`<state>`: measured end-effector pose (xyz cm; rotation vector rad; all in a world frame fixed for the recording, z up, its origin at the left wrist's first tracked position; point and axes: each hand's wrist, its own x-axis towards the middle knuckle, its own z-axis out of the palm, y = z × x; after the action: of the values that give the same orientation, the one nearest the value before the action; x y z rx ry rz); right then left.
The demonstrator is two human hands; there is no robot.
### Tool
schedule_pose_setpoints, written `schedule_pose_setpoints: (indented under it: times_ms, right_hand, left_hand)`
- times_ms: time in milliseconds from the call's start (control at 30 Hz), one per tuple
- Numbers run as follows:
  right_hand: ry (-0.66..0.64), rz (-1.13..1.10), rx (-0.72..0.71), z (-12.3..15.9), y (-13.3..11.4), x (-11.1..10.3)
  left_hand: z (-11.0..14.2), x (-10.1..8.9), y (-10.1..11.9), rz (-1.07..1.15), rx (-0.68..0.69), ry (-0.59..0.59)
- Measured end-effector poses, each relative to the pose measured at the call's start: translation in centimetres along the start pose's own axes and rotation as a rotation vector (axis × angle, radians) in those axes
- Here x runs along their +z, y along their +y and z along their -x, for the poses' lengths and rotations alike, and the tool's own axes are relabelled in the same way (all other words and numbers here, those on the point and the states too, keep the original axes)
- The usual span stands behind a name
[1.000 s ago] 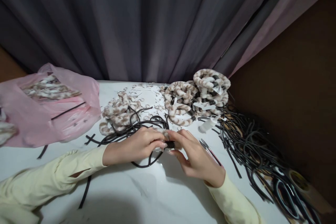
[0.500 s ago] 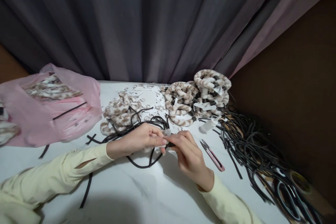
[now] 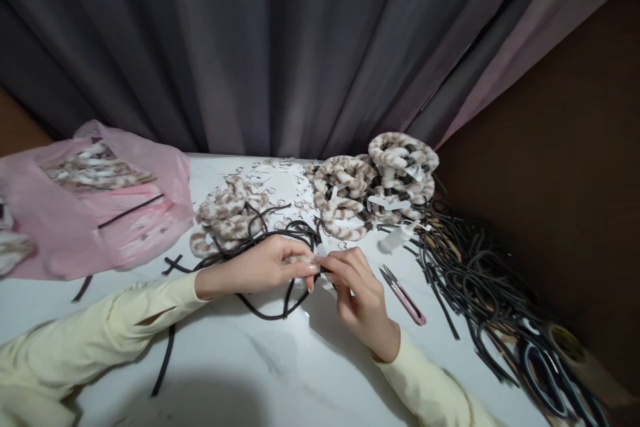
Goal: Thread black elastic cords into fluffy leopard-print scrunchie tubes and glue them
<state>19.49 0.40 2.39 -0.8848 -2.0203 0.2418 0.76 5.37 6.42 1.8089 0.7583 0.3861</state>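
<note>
My left hand point(image 3: 265, 265) is closed in a pinch above the middle of the white table point(image 3: 280, 367). A bit of white-and-brown plush cord shows between its thumb and fingers. My right hand point(image 3: 364, 297) meets it fingertip to fingertip, pinching a short dark piece that looks like black cord; the fingers hide most of it. A small whitish strip sticks up behind the fingertips. Loops of black cord point(image 3: 263, 315) lie under and behind my left hand. A heap of plush cord point(image 3: 227, 217) sits just beyond it.
Thread snips point(image 3: 404, 297) and a small white bottle point(image 3: 395, 238) lie right of my hands. Coiled plush rings point(image 3: 345, 177) are stacked behind. Cut black cords point(image 3: 480, 280) and large scissors point(image 3: 543, 373) fill the right side. A pink bag point(image 3: 165, 213) stands left; small metal hooks point(image 3: 300, 197) are scattered behind.
Both hands stay together at nearly the same spot. My right fingers have shifted slightly around the held piece, and the view has moved a little.
</note>
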Motion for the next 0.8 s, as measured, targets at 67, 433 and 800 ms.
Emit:
schedule_pose_setpoints:
  times_ms: [67,433,800]
  right_hand:
    - [0.005,-0.001,0.018,0.0,-0.1,0.0]
    - [-0.052,0.039,-0.016,-0.1,0.5,0.2]
    - [-0.043,0.130,0.001,0.3,0.3,0.6]
  left_hand:
    - [0.0,0.3,0.0,-0.174,0.094,0.078]
    - [0.2,1.1,-0.9,-0.327,0.206,0.201]
    - [0.1,1.3,-0.9,-0.351,0.249,0.239]
